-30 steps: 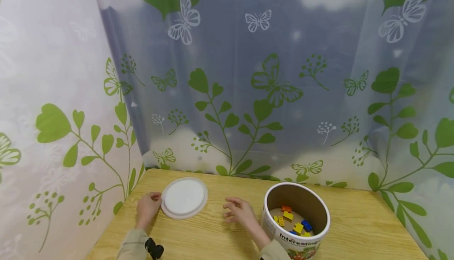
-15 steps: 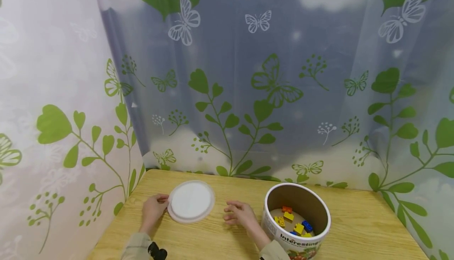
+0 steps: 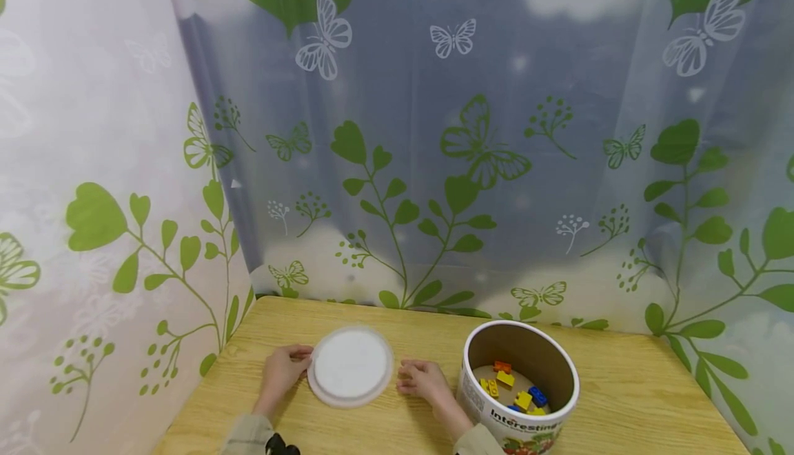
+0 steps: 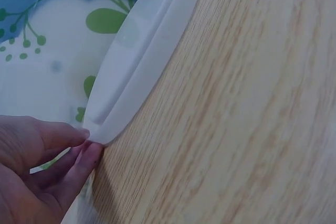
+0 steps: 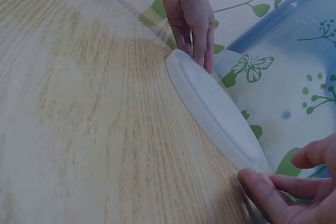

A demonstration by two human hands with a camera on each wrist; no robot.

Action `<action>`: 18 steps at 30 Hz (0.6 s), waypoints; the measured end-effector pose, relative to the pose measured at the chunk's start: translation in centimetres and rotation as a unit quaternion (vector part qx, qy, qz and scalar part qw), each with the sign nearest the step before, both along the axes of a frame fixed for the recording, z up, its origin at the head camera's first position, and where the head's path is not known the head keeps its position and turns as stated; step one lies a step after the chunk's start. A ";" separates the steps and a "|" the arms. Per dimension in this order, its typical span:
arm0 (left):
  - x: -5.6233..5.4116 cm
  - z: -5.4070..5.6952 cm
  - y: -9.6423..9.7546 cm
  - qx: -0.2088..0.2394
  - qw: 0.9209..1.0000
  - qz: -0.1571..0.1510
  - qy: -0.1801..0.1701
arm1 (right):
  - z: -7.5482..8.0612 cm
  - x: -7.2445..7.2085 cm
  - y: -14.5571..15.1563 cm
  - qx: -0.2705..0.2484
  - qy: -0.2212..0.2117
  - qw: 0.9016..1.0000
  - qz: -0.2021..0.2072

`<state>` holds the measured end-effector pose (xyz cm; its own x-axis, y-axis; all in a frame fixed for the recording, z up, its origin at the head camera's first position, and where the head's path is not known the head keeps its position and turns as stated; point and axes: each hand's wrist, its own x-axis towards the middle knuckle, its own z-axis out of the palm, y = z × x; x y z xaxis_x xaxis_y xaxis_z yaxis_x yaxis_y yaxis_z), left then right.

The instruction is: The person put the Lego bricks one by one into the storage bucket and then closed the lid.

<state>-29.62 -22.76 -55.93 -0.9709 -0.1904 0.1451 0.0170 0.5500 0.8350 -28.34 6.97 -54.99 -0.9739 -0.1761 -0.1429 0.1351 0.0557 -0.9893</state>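
Note:
A round white lid (image 3: 350, 364) lies on the table, with a raised middle and a paler rim. At its left edge my left hand (image 3: 282, 374) pinches the rim between thumb and fingers, as the left wrist view shows close up at the lid (image 4: 131, 72). Just off the lid's right edge is my right hand (image 3: 428, 387), its thumb (image 5: 310, 156) apart from the fingers and nothing held between them. In the right wrist view the right fingertips come very close to the rim; whether they touch it I cannot tell.
To the right of my right hand stands a white round tub (image 3: 474, 400) with printed lettering. Several yellow, blue and orange toy bricks (image 3: 505, 379) lie inside it. The wooden table (image 3: 633, 386) ends at a patterned curtain (image 3: 409, 165) behind and at the left.
My left hand has slid the lid to the right and toward me, narrowing the gap to my right hand. The right hand has shifted slightly; the tub has stayed put.

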 end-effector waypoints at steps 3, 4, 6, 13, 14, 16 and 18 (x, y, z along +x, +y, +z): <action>0.2 0.0 0.4 0.009 1.000 -0.010 0.000 | -0.1 0.1 0.0 0.011 0.000 1.000 0.000; 0.2 0.0 0.6 0.010 1.000 -0.013 0.000 | -0.2 0.1 0.0 0.013 -0.002 1.000 0.002; 0.2 -0.1 0.8 0.003 1.000 -0.013 0.002 | -0.2 0.1 0.0 0.020 -0.004 1.000 0.007; 0.2 -0.4 1.2 -0.034 0.999 0.009 0.000 | -0.7 0.0 -0.3 0.040 0.009 0.999 0.012; 0.2 -0.3 1.2 -0.039 0.999 0.012 0.000 | -0.7 0.0 -0.3 0.041 0.013 0.999 0.011; 0.3 -0.2 1.2 -0.044 0.999 0.019 -0.005 | -0.6 0.2 -0.3 0.034 0.019 0.999 0.009; 0.4 0.0 1.1 -0.049 0.998 0.025 -0.012 | -0.6 0.4 -0.3 0.024 0.021 0.999 0.007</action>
